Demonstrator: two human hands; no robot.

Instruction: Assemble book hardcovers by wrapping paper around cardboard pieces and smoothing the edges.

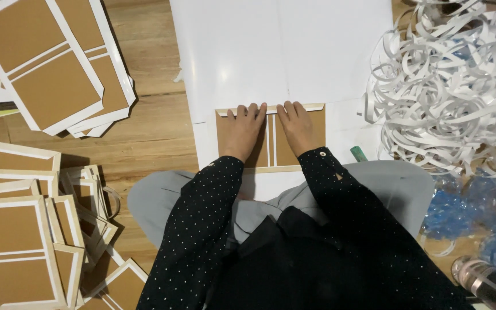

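Note:
A brown cardboard cover with white folded edges and two white strips down its middle lies on a large white sheet on the wooden floor. My left hand lies flat on its left half, fingertips at the folded white top edge. My right hand presses flat on the right half, fingertips on the same top fold. Both hands hold nothing. My sleeves are dark with white dots.
A stack of finished brown-and-white covers lies at upper left, more covers at lower left. A heap of curled white paper strips fills the right. Blue plastic scraps, a small green object and a tape roll sit at lower right.

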